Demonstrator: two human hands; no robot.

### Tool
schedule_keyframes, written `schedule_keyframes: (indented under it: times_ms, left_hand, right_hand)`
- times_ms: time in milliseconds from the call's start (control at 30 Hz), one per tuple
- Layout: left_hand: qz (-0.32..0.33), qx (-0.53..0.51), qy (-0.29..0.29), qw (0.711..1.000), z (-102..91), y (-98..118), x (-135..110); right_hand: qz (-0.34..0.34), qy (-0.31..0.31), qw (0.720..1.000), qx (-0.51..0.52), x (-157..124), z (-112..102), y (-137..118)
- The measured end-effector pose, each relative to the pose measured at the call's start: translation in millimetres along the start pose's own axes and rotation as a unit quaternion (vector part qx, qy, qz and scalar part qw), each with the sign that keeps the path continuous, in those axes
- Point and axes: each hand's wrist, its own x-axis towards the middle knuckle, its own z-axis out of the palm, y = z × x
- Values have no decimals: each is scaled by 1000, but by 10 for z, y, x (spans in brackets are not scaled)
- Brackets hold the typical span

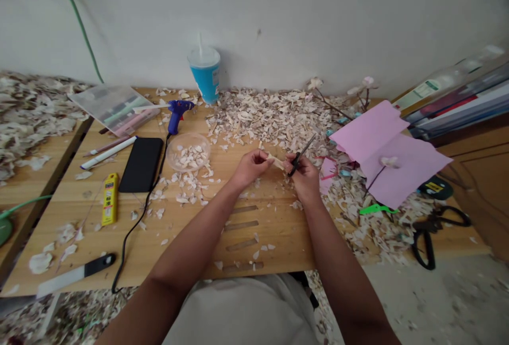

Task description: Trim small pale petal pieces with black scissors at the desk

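Left hand: pinching a pale strip, which lies between both hands above the worktop. Right hand: closed round small black scissors. Hazards: strip may tear if pulled hard; dropped, it could vanish among similar shavings.

Soft, rather dim light spreads evenly over the wooden tabletop, with a faint shadow on the wall beside the blue cup, while slight blur softens the scissors and the wide lens stretches the bottle (the top right corner darkens, too).
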Motion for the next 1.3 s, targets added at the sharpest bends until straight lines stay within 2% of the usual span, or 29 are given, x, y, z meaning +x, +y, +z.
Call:
schedule_keyframes:
  times_ms: [133, 333, 467, 733, 933, 1167, 1300]
  left_hand:
    - [4, -4, -4, 1000, -15, -24, 9]
    - [12, -22, -10, 1000, -27, 8, 10]
    - [19, -26, -33, 999, -29, 22, 26]
    - [27, 11, -46, 999, -18, -20, 37]
    - [30, 9, -50, 998, -22, -49, 45]
    - [45, 55, -51, 996, -23, -50, 29]
    - [61, 116, -90, 987, -33, 21, -15]
  right_hand:
    - [10, 5, 1000, 9, 0, 27, -29]
    - [14, -26, 1000, 5, 1, 54, -67]
    - [24, -39, 999, 8, 6, 44, -42]
    - [25, -34, 999, 20, 11, 23, 7]
    - [20, -56, 998, 5, -8, 47, -19]
    - [-6, -40, 999, -35, -6, 21, 17]
    - [-9, -45, 998, -45, -7, 30, 6]
